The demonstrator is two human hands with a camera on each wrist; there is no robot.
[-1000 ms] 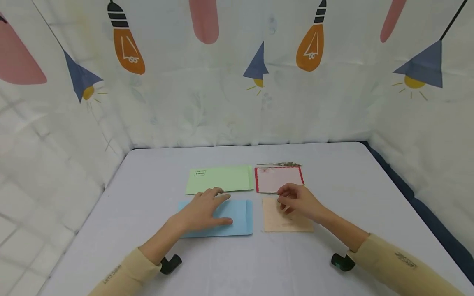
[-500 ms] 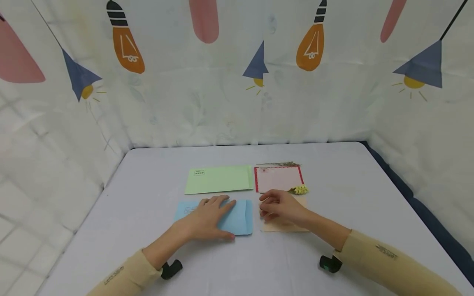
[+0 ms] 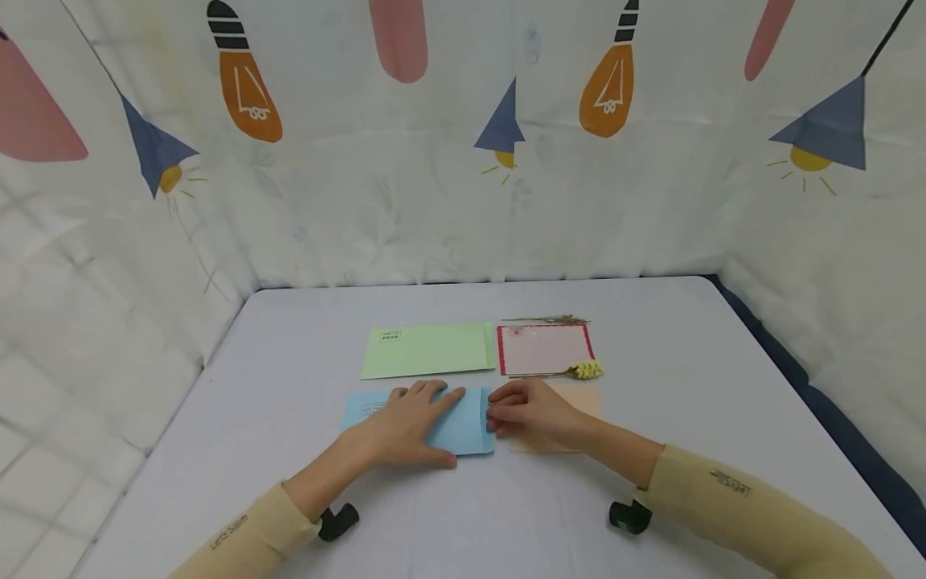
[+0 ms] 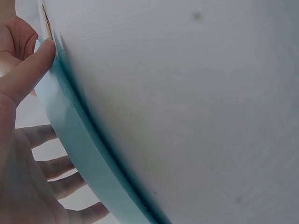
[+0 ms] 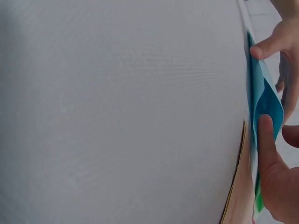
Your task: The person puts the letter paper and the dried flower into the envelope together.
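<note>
A light-blue envelope (image 3: 459,430) lies on the white table, its flap end to the right. My left hand (image 3: 405,428) rests on it with fingers spread, the thumb at the near edge. My right hand (image 3: 535,412) is at the flap end, fingers bent. In the right wrist view the envelope's mouth (image 5: 269,102) gapes, with the right thumb (image 5: 265,126) inside it and a finger on the other side. The left wrist view shows the envelope's long near edge (image 4: 84,130) under the left thumb. A tan card or envelope (image 3: 586,396) is partly hidden beneath the right hand.
Behind lies a green envelope (image 3: 430,352); right of it is a pink card with a red border (image 3: 546,350). A yellow flower sprig (image 3: 587,370) lies along the card's near edge, a thin dried sprig (image 3: 564,320) along its far edge. A patterned cloth (image 3: 434,201) hangs behind the table.
My right hand has moved left from over the tan piece to the blue envelope's flap, uncovering the yellow flower sprig. The left hand has shifted slightly toward me and stays on the blue envelope.
</note>
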